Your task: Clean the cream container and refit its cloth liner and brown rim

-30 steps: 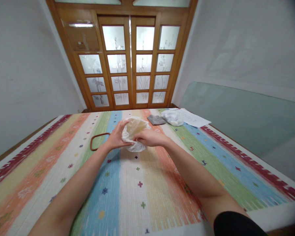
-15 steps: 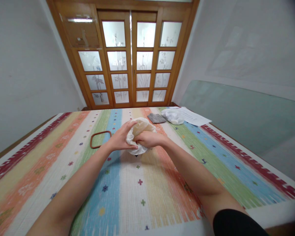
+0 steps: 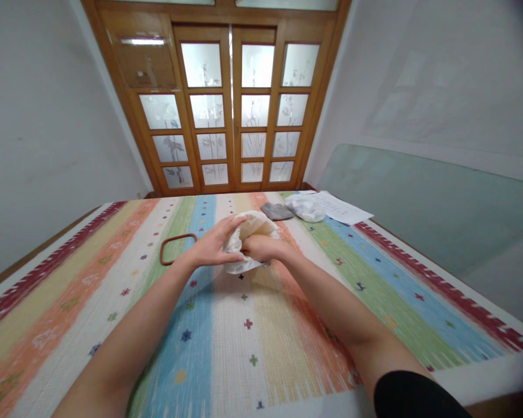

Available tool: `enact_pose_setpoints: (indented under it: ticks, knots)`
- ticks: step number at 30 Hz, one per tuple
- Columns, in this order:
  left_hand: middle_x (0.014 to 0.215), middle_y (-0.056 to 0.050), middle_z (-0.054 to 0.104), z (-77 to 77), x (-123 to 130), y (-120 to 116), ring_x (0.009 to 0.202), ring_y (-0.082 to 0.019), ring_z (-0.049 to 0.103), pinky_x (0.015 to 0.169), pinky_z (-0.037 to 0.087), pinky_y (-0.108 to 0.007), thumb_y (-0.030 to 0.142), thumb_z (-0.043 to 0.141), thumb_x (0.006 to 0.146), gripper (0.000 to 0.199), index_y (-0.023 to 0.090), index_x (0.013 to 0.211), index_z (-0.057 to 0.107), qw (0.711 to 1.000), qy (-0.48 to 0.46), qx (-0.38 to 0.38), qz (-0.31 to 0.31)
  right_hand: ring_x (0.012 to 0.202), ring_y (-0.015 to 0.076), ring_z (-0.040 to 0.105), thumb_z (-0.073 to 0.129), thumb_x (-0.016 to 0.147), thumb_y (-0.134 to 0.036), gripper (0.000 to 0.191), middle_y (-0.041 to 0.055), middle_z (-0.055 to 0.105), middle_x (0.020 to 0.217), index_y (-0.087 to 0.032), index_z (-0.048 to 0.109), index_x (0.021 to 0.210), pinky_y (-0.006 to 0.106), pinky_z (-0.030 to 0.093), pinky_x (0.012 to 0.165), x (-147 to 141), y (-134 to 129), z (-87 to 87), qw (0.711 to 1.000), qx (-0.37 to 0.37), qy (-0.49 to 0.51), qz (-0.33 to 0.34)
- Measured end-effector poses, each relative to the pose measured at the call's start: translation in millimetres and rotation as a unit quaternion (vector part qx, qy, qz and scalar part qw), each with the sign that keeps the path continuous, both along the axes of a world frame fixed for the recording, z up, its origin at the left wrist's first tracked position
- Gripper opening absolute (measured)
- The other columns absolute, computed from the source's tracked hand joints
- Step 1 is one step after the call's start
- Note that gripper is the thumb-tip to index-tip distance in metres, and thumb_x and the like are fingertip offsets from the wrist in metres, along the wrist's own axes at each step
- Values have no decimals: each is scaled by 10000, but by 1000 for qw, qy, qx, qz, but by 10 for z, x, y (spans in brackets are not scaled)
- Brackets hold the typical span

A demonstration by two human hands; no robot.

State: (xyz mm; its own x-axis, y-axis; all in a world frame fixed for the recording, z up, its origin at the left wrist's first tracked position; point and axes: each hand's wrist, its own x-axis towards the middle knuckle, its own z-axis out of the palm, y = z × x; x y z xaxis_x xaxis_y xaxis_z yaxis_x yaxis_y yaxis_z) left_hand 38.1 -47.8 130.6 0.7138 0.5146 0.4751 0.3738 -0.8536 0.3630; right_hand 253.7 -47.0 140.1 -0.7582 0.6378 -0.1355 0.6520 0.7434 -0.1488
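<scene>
A cream cloth pouch [image 3: 258, 219] with a gathered rim is held up over the middle of the table, its mouth facing me. My left hand [image 3: 215, 241] grips its left side, fingers over the top of the rim and thumb below. Inside the mouth is my right hand [image 3: 263, 247], its fingers curled and partly hidden by the cloth. What those fingers pinch, if anything, cannot be made out. To the left of the pouch, a brown rounded rectangular frame [image 3: 162, 251] lies on the tablecloth, close to my left wrist.
A striped tablecloth [image 3: 230, 337] covers the table. Beyond the pouch lie a folded grey cloth [image 3: 277, 211], a crumpled white plastic bag [image 3: 305, 208] and printed paper sheets [image 3: 346, 210]. A greenish panel [image 3: 418, 203] stands along the right wall; wooden glazed doors [image 3: 233, 116] are behind.
The near edge of the pouch has shifted and now shows a flatter white flap below. My left fingers have loosened slightly at the rim; my right hand stays inside.
</scene>
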Motion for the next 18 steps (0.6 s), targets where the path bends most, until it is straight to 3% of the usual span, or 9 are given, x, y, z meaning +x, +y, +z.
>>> enact_pose_setpoints:
  ticks: [5,10,13,18]
  knots:
    - [1677,-135,346,-66,-52,61,1554,-390,335,1287,285,-599,622,827,772,1149,321,1669,175,1000,-18,4,14,872,200,688,558,956,-203,249,82,800,988,-168,801,1000,262,429,729,82,-16,173,997,21,67,-19]
    - [1671,-145,350,-48,-66,63,1535,-391,367,1282,290,-603,605,842,763,1163,312,1667,172,1000,-28,1,8,790,161,639,602,923,-225,229,51,770,913,-172,769,1069,253,402,700,174,-44,314,988,12,154,-27]
    - [1670,-143,350,-39,-51,59,1536,-392,362,1276,296,-606,604,848,756,1170,318,1665,170,1000,-27,3,10,729,143,613,639,889,-247,217,27,741,845,-158,739,1060,241,371,642,150,-57,301,980,-11,195,-32]
    - [1648,-161,359,-78,34,15,1518,-402,376,1256,320,-612,629,852,734,1218,318,1670,139,997,-42,20,55,663,127,564,561,883,-182,169,25,687,745,-132,696,796,240,328,597,-27,-58,166,974,-10,221,-44]
